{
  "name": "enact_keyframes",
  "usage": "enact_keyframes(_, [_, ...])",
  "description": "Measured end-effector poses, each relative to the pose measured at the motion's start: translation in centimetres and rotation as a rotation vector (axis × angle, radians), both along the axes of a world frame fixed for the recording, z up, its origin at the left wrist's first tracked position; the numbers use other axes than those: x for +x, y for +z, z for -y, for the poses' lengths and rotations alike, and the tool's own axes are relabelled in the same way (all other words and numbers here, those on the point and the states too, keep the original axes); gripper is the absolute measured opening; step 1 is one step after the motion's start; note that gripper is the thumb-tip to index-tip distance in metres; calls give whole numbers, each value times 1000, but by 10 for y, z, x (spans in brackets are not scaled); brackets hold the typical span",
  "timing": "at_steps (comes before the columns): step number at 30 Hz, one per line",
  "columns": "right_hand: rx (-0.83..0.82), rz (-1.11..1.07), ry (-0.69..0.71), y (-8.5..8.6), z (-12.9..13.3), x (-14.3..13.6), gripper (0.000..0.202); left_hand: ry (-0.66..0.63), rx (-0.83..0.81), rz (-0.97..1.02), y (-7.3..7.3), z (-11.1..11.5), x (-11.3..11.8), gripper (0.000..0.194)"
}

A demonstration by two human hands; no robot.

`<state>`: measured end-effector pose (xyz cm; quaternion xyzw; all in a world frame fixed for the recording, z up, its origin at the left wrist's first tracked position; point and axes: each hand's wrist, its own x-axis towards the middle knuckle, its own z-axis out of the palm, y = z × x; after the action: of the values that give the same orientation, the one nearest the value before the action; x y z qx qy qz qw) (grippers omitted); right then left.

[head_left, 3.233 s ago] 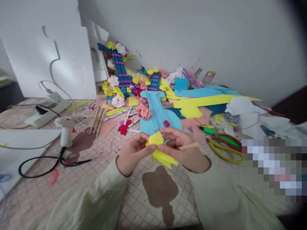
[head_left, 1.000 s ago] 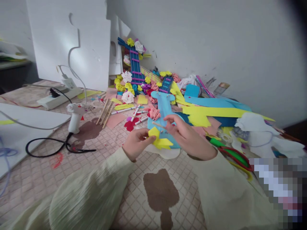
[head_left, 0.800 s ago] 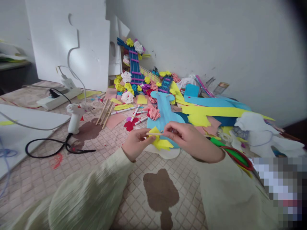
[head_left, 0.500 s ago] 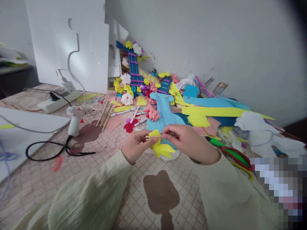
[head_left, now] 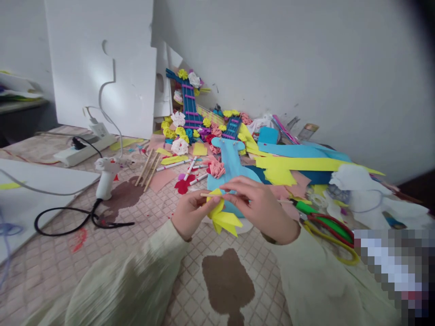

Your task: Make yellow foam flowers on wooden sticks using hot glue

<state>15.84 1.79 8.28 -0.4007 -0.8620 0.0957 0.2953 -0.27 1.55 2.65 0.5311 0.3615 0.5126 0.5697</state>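
Head view: my left hand (head_left: 190,212) pinched yellow paper (head_left: 224,220), my right hand (head_left: 261,206) a thin stick (head_left: 206,195) against it; overpressing risked a tear.

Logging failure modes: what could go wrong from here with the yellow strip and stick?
1. The yellow strip, pinched in the left hand, might crease or slip as the stick in the right hand lies across it.
2. The right sleeve is near the yellow-handled scissors; a backward sweep could knock them.
3. The glue gun stands upright with its black cord looped loosely; a snag might tip it.
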Motion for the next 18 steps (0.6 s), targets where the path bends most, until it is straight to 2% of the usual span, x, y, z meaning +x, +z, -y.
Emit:
enact_keyframes(12, [76, -29, 60, -3, -1, 1, 21, 1, -40, 66, 2, 1, 0, 18])
enact_keyframes(18, [99, 12, 51, -2, 2, -1, 22, 6, -57, 43, 7, 1, 0, 25])
